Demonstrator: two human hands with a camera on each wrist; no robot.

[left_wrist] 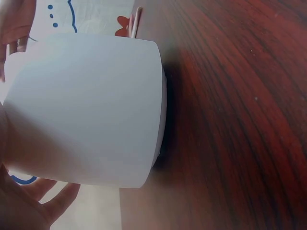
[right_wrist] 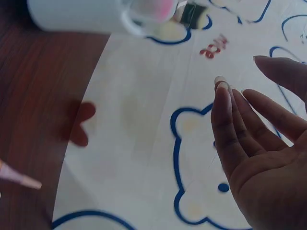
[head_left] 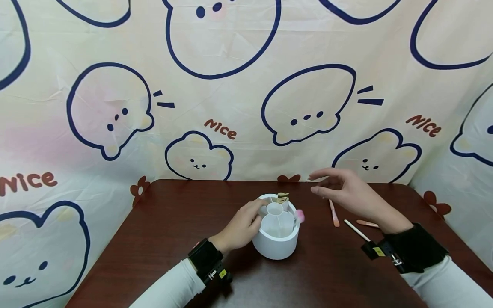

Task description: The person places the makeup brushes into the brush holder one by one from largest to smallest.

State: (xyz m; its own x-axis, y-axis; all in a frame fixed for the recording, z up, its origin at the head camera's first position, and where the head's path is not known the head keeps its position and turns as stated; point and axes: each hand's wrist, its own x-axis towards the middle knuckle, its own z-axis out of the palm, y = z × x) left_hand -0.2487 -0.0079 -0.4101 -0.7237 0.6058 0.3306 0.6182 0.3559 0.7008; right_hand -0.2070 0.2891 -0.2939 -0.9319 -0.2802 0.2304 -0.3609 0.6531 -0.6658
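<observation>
The white organizer (head_left: pixel 275 249) mid-way across the table (head_left: pixel 169 226) looks light, stiff and slick, best held at its left side; the left hand (head_left: pixel 239 225) grips it there; the right hand (head_left: pixel 349 191), raised to its right, is relaxed and empty.

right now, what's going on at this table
A person's left hand grips a white holder standing on the table. A pink-tipped thing pokes out of it. The right hand is raised to its right, fingers apart from thumb, holding nothing. A brush and two slim sticks lie nearby.
</observation>
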